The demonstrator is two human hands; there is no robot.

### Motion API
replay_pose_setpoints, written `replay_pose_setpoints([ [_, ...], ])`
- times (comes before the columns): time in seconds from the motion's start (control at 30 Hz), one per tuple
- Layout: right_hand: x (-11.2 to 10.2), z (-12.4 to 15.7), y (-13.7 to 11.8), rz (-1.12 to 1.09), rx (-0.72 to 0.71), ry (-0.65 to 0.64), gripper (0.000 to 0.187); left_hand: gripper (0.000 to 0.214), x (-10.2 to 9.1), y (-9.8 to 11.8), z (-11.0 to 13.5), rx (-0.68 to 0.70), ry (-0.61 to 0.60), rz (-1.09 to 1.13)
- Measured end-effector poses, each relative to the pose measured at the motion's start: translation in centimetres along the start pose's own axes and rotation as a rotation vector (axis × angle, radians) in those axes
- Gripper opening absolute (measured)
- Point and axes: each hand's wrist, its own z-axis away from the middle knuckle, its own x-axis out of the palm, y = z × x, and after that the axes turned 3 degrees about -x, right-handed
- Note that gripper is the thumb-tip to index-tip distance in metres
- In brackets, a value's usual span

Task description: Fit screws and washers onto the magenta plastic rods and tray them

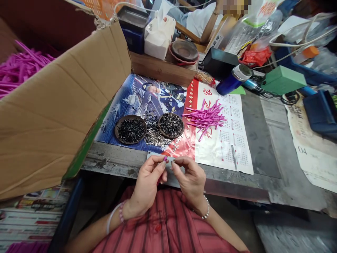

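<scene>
Right at the table edge [113,158], a small magenta plastic piece [165,159] is pinched in the fingertips [162,163] of the left hand [146,184]. The right hand [188,178] is held just beside it, its fingers [175,165] pressed together on something too small to tell. Ahead, loose silver washers [154,133] are strewn between a dark round dish [117,130] of black pins and another [171,125], while magenta plastic sticks [204,117] are heaped on a paper calendar [237,140].

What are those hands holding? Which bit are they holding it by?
The left hand and right hand pinch a small pink piece between their fingertips; the fingers hide it, so which part I cannot tell.
</scene>
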Motion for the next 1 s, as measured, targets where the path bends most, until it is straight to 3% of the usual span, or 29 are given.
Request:
replay_pose_setpoints([
  [0.13,0.3,-0.4,-0.8,0.079,-0.138,-0.010,0.005,0.029,-0.2,-0.6,0.1,0.003,-0.032,0.006],
  [0.37,0.5,-0.1,-0.5,0.119,-0.194,-0.025,0.005,0.023,-0.5,-1.1,0.3,0.023,-0.087,0.010],
  [0.73,2.1,1.0,-0.3,-0.016,-0.046,0.043,0.007,0.015,-1.4,-1.9,0.3,0.209,-0.084,-0.126],
  [1.0,1.7,0.7,-1.0,0.090,-0.110,-0.013,0.014,0.013,-1.0,-1.3,1.2,0.318,-0.057,-0.241],
])
